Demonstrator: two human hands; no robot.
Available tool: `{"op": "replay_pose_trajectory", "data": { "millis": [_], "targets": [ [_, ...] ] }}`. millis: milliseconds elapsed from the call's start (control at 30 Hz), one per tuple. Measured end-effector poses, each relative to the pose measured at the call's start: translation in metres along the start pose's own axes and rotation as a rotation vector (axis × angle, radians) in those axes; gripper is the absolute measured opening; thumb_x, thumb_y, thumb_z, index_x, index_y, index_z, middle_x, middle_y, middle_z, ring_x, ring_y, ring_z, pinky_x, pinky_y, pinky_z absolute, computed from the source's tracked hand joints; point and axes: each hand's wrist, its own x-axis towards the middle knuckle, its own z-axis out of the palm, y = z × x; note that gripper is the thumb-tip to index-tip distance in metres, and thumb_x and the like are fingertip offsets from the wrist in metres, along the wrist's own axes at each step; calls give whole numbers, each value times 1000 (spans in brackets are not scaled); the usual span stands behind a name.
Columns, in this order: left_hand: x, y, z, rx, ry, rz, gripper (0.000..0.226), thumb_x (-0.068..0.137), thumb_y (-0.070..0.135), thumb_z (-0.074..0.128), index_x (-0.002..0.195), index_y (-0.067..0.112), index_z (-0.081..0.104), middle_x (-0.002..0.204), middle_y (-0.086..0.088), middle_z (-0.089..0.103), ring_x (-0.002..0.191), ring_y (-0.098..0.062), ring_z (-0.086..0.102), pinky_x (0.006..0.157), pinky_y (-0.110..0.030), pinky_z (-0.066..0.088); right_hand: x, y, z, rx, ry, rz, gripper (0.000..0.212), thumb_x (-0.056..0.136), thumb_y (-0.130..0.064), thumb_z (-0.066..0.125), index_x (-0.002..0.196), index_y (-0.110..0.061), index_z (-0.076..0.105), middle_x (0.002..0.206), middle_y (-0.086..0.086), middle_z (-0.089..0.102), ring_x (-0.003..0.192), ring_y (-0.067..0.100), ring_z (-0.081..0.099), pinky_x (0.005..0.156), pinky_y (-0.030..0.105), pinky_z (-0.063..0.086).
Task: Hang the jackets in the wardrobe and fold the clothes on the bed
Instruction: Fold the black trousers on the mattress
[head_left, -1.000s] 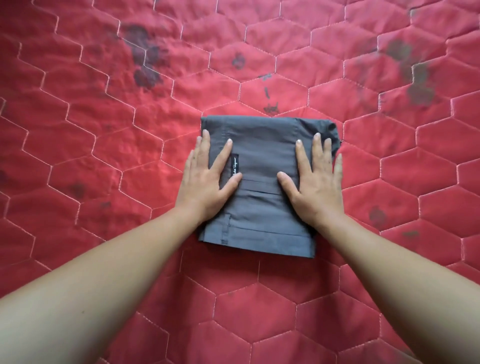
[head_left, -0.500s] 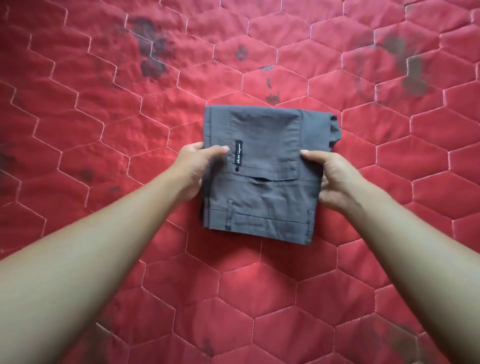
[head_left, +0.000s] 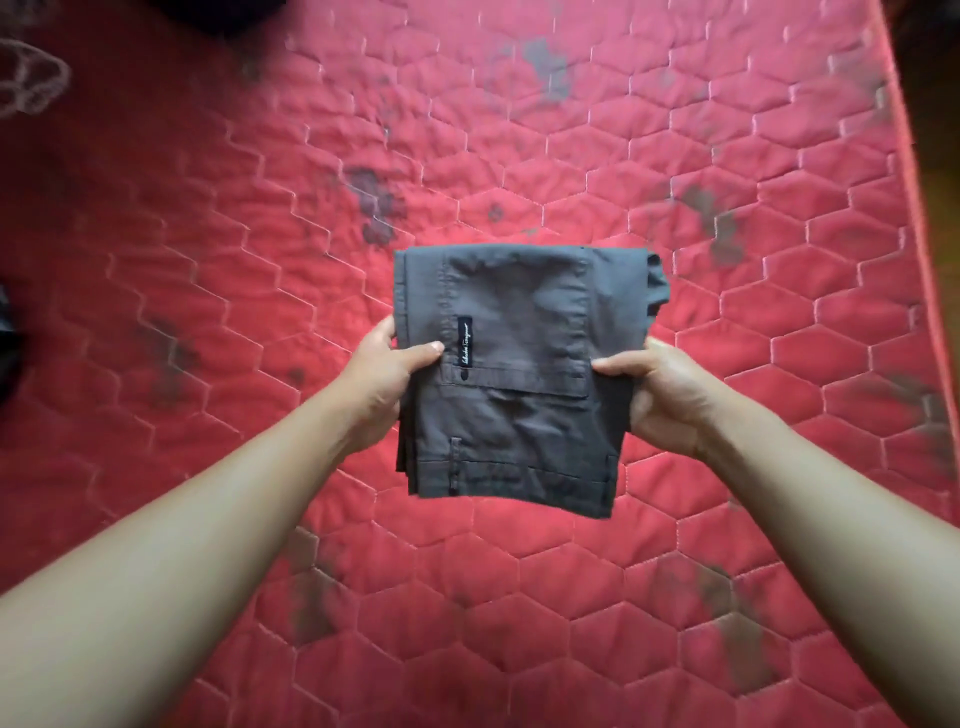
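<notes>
The red quilted bed (head_left: 727, 156) fills the view. The folded grey trousers (head_left: 511, 395) are over its middle, apparently held just clear of the mattress rather than lying on it. The bundle is a squarish stack of several layers, with the waistband edge nearest the person and the pocket face up. I judge it light, soft and limp: woven cloth with no stiffness beyond the thicker waistband and seams. It is neither slippery nor fragile, but it would sag or fan open if gripped by 1 edge or 1 layer only. The sound hold is the one in use, 2 hands at opposite sides about mid-height, clamping every layer. The left hand (head_left: 387, 374) pinches the left edge, thumb on top and fingers curled round it. The right hand (head_left: 660, 395) grips the right edge likewise, thumb on the end of the pocket flap, fingers hidden under the cloth. A loose fold (head_left: 655, 291) pokes out at the far right corner and could slip free in carrying. The small dark label (head_left: 464, 343) lies just beside the left thumb, and a belt loop (head_left: 455, 465) marks the firmer band below.
</notes>
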Motion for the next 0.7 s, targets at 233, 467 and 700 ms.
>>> {"op": "replay_pose_trajectory", "data": {
  "millis": [233,467,700],
  "targets": [
    [-163,111,-2,92,34,78,29,94,-1,62,120,10,58,99,0,76,92,-21,73,87,-42,58,-165,-63,85,-6,59,-161,35,91,13,49,111,-13,63,96,9,77,79,22,75,67,37,63],
    [-318,195,-11,17,-87,92,28,97,-1,54,123,9,58,113,-14,73,96,-24,72,85,-40,60,-326,-105,148,30,-13,-284,33,92,6,54,117,-16,62,102,8,77,84,20,75,70,36,63],
    [-421,206,-13,-118,-2,212,30,99,-4,49,123,11,56,118,-23,70,96,-32,71,79,-47,62,-404,-114,180,-36,-245,-322,57,87,15,49,133,-17,56,116,15,72,94,26,74,79,41,63]
  ]
}}
